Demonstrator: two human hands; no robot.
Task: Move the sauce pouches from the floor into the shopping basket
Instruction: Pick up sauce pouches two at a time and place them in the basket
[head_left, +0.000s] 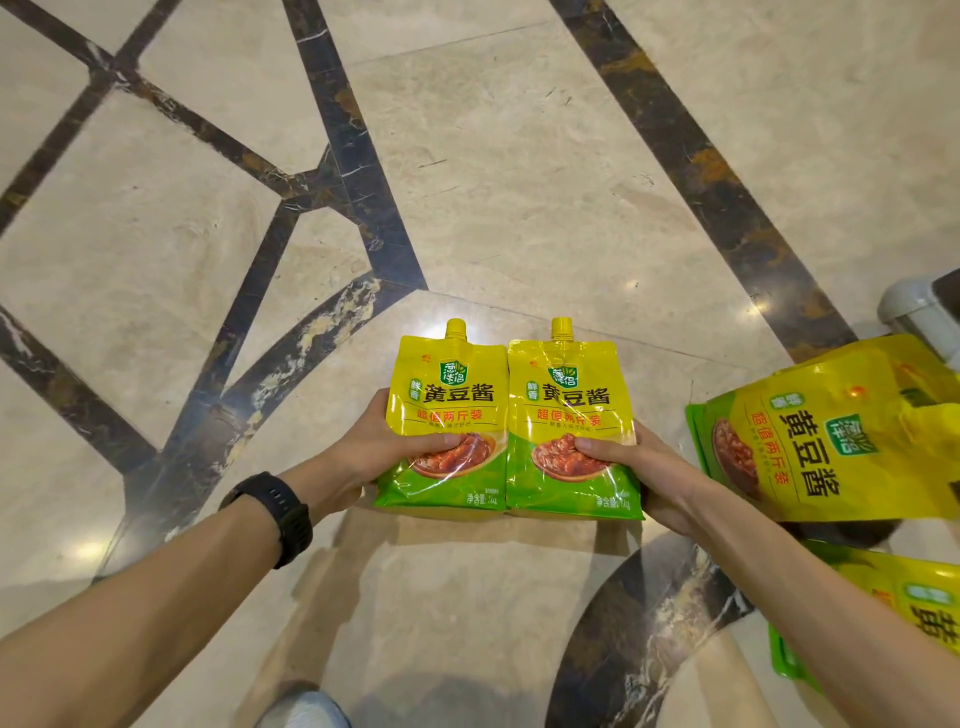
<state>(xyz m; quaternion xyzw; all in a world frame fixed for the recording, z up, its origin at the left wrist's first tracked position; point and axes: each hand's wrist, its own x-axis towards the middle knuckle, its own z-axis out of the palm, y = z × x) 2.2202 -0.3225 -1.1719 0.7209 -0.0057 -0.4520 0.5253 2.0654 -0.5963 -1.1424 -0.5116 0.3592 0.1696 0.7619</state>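
In the head view, two yellow-and-green spouted plastic sauce pouches are held side by side with their edges touching, above the beige marble floor (519, 182) with its dark inlaid bands. The left pouch (447, 415) is gripped by the left hand (363, 457) and the right pouch (569, 421) by the right hand (644, 473), each thumb laid across the printed front and the fingers curled out of sight behind, apparently so that both can be carried in one trip. Two further pouches of the same kind, a near pouch (810, 431) and a low pouch (919, 618), are seen to the right, not yet gathered, and the grey object (914, 306) at the right edge cannot be confirmed as the shopping basket.
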